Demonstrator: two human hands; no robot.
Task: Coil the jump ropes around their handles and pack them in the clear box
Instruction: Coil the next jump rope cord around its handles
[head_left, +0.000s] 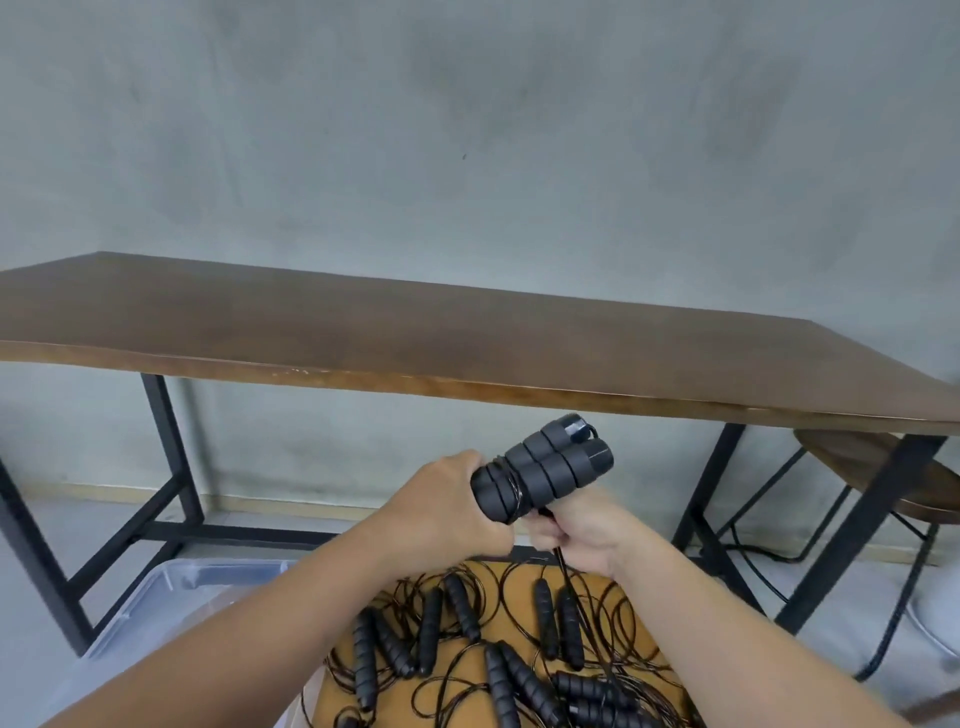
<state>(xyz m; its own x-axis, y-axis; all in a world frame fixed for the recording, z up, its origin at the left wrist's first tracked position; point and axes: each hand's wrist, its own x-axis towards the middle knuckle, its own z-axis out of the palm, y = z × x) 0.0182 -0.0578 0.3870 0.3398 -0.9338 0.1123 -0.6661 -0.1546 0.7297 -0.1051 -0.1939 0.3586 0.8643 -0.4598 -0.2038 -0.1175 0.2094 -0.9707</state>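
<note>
In front of the long brown wooden desk (467, 332), held up in the air below its front edge, is a pair of black ridged foam jump-rope handles (545, 467). They lie side by side, and a thin black cord (506, 491) is wound around their lower part. The handles look soft and squishy, light, and not slippery, so the middle is a good place to hold them. The cord looks thin and springy, so it may pop loose if it is not kept tight.

The left hand (452, 504) has its fingers curled around the lower end of the handles. The right hand (576, 538) has its fingers closed, pinching the loose cord that hangs down.

Below the hands, more black jump ropes with loose tangled cords (493, 649) lie in a pile on a tan wooden surface (343, 654). The see-through plastic box (171, 587) sits beside that pile, on the left.
</note>
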